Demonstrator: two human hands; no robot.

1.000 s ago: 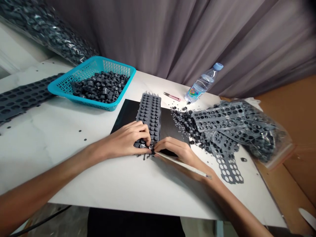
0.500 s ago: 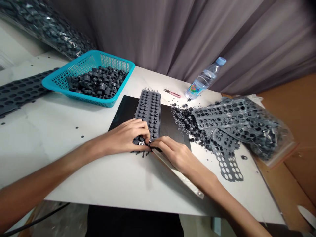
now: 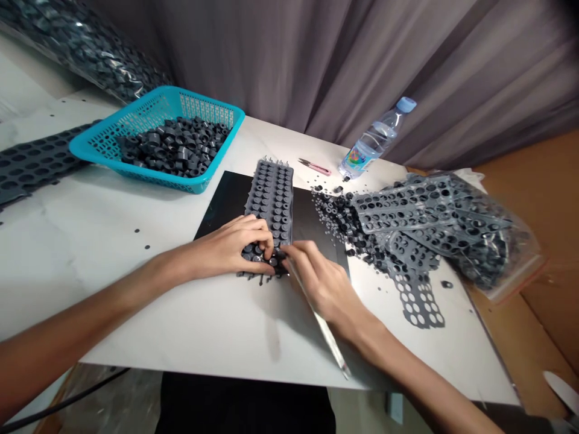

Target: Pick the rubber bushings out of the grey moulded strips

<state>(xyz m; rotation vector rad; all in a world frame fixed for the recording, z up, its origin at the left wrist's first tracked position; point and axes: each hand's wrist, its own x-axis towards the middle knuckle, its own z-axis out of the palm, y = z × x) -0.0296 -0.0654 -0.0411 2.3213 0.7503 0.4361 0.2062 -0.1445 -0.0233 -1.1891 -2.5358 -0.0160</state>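
A grey rubber strip [image 3: 273, 199] studded with small rings lies lengthwise on a black mat [image 3: 228, 202] on the white table. My left hand [image 3: 235, 246] presses down on the strip's near end, fingers curled over it. My right hand [image 3: 319, 278] pinches a long thin metal blade [image 3: 322, 324], its tip at the strip's near corner beside my left fingertips. The blade's free end points back toward the table's near edge.
A turquoise basket [image 3: 118, 134] of grey rings stands at the back left. Loose rings [image 3: 337, 220] and punched-out strips [image 3: 418, 298] spill from a clear bag [image 3: 479, 241] at right. A water bottle [image 3: 373, 141] and pink snips [image 3: 315, 167] lie behind. Another punched strip [image 3: 27, 166] lies far left.
My right hand has turned, swinging the blade's free end from the right round toward the near table edge. The left hand has stayed on the strip's near end.
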